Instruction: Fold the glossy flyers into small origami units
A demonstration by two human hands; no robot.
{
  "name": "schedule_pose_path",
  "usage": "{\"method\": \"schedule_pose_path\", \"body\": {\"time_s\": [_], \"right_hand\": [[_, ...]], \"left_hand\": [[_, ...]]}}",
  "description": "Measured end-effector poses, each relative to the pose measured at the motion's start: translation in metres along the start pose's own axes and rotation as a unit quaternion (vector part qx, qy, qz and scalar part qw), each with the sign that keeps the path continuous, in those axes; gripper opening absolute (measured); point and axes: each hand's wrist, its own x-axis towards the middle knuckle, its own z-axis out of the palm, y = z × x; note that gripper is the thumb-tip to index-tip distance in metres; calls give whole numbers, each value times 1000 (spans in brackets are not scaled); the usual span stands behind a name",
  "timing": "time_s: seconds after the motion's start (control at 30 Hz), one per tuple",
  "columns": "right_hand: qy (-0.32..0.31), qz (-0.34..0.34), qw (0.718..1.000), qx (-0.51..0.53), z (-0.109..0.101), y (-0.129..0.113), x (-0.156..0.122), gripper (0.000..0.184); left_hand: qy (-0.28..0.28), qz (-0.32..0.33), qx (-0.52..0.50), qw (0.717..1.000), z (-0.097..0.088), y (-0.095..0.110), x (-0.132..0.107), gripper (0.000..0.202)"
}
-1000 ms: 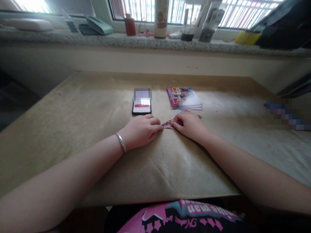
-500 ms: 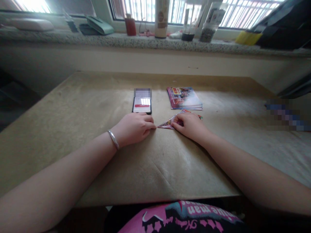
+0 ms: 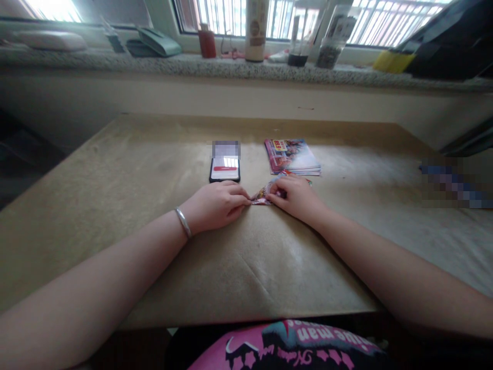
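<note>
A small folded piece of colourful printed paper (image 3: pixel 262 196) lies on the tan table (image 3: pixel 115 195) between my hands. My left hand (image 3: pixel 217 204), with a silver bangle on its wrist, pinches the paper's left tip with curled fingers. My right hand (image 3: pixel 296 197) lies over the paper's right part, fingers bent and pressing it to the table. Most of the paper is hidden under my right hand.
A stack of colourful leaflets (image 3: pixel 291 155) lies just behind my right hand. A phone (image 3: pixel 225 167) with a lit screen lies behind my left hand. Bottles, jars and cases stand on the stone windowsill (image 3: pixel 231 67). A blurred dark object (image 3: pixel 454 182) lies at the right.
My left hand drew back from the paper's tip, then came back to pinch it. My right hand shifted a little left and away from me, covering more of the paper.
</note>
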Motion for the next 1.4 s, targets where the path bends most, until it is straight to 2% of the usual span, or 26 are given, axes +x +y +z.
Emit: {"method": "schedule_pose_path", "body": {"time_s": [0.27, 0.67, 0.73, 0.87, 1.0, 1.1, 1.27, 1.4], "right_hand": [[-2, -1, 1000, -22, 1, -1, -1, 15], [-7, 4, 1000, -23, 2, -1, 0, 15], [-5, 1, 1000, -22, 3, 0, 0, 15], [1, -1, 1000, -25, 4, 1, 0, 16], [1, 3, 1000, -27, 3, 0, 0, 15], [0, 3, 1000, -23, 2, -1, 0, 15], [6, -1, 1000, -22, 3, 0, 0, 15], [8, -39, 999, -4, 5, 3, 3, 16]], "left_hand": [[14, -73, -3, 997, 7, -2, 0, 20], [13, -14, 74, 997, 3, 5, -1, 28], [14, -31, 70, 997, 4, 5, -1, 26], [26, -106, 19, 994, 8, 4, 0, 17], [32, -128, -16, 991, 11, 4, 1, 13], [32, -117, 17, 992, 10, 6, 1, 15], [14, -41, 108, 993, 4, 15, 4, 25], [47, -34, 59, 997, 8, 17, 7, 23]]}}
